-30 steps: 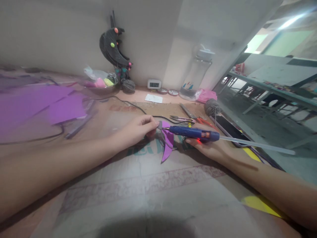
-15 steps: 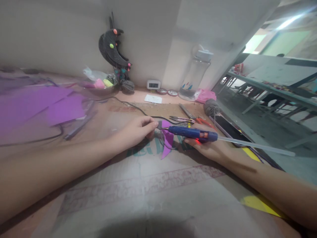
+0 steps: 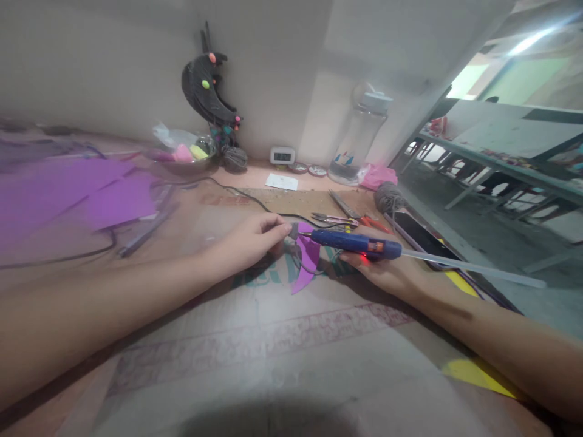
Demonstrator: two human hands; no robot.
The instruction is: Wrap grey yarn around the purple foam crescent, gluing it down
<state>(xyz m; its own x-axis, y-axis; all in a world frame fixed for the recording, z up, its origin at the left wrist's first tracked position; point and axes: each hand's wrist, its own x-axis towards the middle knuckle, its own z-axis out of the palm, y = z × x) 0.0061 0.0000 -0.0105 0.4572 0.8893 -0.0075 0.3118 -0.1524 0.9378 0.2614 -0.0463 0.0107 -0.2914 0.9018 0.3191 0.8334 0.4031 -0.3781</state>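
Note:
My right hand is wrapped round a blue glue gun with a red light glowing underneath. A long translucent glue stick juts from its back end. The gun's nozzle points left, at the top of a purple crescent-shaped cutout whose tip hangs downward. My left hand pinches the cutout's upper end, where grey yarn is wound on it. A loose strand of the yarn loops down beside the purple piece.
Scissors with orange handles lie behind the gun, near a grey yarn ball and a phone. Purple sheets spread at left. A bottle, a small clock and a bowl stand by the wall. A black cord crosses the cardboard.
The lower tip of the purple cutout has swung slightly left. The glue gun's nozzle has shifted a touch at the yarn-wrapped end; both hands hold nearly the same place.

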